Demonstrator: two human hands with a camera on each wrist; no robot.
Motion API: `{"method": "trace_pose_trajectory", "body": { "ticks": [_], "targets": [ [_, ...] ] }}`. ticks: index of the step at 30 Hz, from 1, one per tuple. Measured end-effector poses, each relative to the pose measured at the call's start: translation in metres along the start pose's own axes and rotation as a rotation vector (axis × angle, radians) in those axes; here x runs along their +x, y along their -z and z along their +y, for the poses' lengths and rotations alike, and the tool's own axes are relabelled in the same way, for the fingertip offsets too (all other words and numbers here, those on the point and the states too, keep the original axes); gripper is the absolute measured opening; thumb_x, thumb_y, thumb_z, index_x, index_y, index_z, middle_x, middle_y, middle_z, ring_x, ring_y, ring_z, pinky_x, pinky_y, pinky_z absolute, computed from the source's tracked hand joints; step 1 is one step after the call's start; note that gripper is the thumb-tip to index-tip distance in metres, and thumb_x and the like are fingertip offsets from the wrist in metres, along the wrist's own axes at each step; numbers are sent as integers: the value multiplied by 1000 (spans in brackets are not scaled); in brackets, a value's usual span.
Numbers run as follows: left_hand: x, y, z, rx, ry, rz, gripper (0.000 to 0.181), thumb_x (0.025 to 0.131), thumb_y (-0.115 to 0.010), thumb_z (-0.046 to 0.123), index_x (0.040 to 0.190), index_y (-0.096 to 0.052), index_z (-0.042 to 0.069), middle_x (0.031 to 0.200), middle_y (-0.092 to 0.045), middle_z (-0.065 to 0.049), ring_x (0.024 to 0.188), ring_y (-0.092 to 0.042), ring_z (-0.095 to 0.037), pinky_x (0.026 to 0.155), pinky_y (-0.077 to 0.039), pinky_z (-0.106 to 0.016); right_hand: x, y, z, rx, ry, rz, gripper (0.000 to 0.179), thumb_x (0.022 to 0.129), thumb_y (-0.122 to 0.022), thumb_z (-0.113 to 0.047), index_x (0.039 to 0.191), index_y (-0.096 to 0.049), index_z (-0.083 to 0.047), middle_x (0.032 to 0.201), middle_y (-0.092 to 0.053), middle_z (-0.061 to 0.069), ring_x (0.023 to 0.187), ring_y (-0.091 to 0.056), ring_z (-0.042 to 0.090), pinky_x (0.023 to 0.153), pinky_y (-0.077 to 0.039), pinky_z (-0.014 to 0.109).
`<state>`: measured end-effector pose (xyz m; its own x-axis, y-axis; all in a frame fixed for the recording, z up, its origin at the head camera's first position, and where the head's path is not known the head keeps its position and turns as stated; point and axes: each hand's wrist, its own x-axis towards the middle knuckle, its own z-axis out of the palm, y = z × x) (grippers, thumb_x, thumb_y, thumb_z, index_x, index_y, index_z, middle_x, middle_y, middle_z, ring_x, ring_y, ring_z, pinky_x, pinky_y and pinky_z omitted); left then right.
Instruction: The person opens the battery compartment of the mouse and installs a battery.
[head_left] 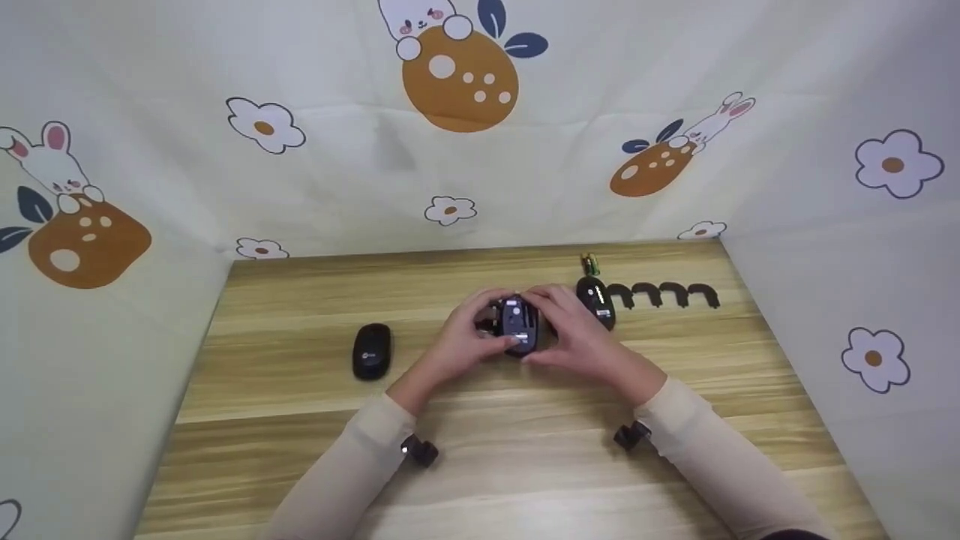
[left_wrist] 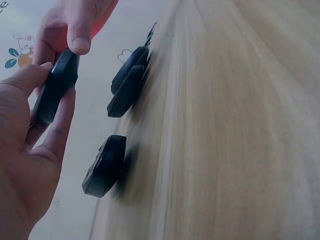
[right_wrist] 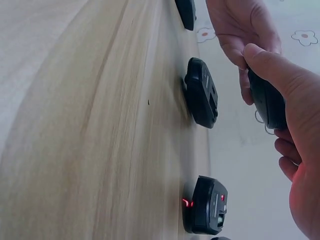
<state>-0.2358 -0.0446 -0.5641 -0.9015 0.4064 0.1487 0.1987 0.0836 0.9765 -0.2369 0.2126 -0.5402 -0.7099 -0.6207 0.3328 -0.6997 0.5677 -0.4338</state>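
Observation:
Both hands hold a black computer mouse (head_left: 517,330) above the table, its underside with label and open slot facing up. My left hand (head_left: 461,337) grips its left side, thumb on the underside. From the right, my right hand (head_left: 581,337) grips the other edge, its fingers at the far end. In the left wrist view the held mouse (left_wrist: 56,87) is edge-on between the hands. Another mouse (right_wrist: 201,94) lies underside up on the table beneath, mostly hidden by the hands in the head view. Beside my right hand, an upturned mouse (right_wrist: 209,205) shows a red light.
A black mouse (head_left: 372,351) rests top side up on the wooden table (head_left: 300,450) at the left. Small batteries (head_left: 590,264) lie behind the upturned right mouse. Several curved black pieces (head_left: 646,293) form a row at the back right. Patterned cloth walls (head_left: 337,180) enclose the table.

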Motion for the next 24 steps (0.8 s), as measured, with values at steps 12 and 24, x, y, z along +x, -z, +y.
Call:
{"method": "trace_pose_trajectory", "body": {
  "ticks": [12,24],
  "targets": [
    [-7,-4,-1,-91,-27,40,73,86,-92,-1,153,-63,9,151,-57,-11,120,-71,-34,91,-69,-40,-3,8,0,77,36,14,103,79,-101,-40,162,-51,-5,159,-51,17,148,-46,34,126,-43,54],
    [-8,-3,-2,-94,0,52,75,84,-93,-2,152,-65,10,152,-57,-13,119,-71,-34,89,-69,-41,2,32,58,226,-229,260,35,104,-77,-10,136,-69,0,132,-66,18,125,-63,32,111,-52,49]
  ]
}}
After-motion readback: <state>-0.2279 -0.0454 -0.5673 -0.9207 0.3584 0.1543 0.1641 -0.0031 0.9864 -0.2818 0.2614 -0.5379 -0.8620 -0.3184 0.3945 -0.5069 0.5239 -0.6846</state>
